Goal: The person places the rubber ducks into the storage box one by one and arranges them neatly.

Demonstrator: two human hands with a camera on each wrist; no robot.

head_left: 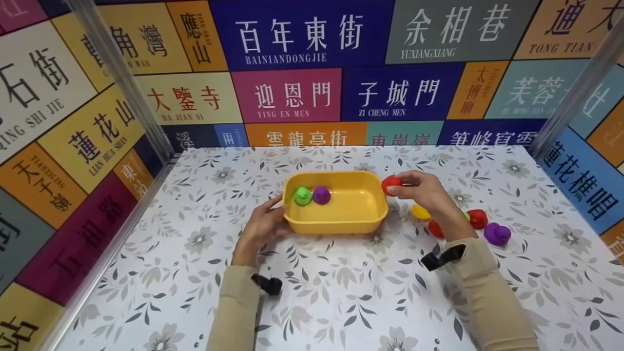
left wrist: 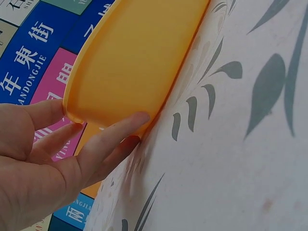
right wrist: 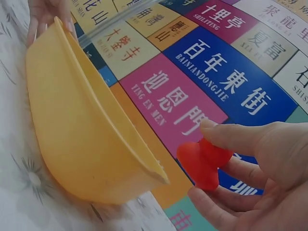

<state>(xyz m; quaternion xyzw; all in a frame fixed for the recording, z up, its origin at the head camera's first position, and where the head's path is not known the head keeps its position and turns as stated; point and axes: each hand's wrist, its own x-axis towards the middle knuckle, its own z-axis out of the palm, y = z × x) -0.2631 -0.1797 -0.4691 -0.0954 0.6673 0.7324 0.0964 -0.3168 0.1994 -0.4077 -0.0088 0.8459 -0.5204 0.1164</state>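
My right hand (head_left: pixel 423 191) pinches a small red toy duck (right wrist: pixel 202 161) between thumb and fingers, just off the right end of a yellow plastic tub (head_left: pixel 336 227). In the right wrist view the toy's rounded body shows beside the tub's rim. At the opposite end, my left hand (head_left: pixel 263 225) rests loosely extended fingers (left wrist: pixel 113 137) against the tub's outer wall. Inside the tub, towards the left, a green toy duck (head_left: pixel 302 196) and a purple toy duck (head_left: pixel 321 195) sit side by side.
Right of the tub lie a yellow toy (head_left: pixel 420 211), a red toy (head_left: pixel 435 228), another red toy (head_left: pixel 478 219) and a purple duck (head_left: pixel 497 234), some partly behind my right forearm. A flower-patterned cloth (head_left: pixel 312 292) covers the table; sign-printed panels (head_left: pixel 292 92) stand behind and beside it.
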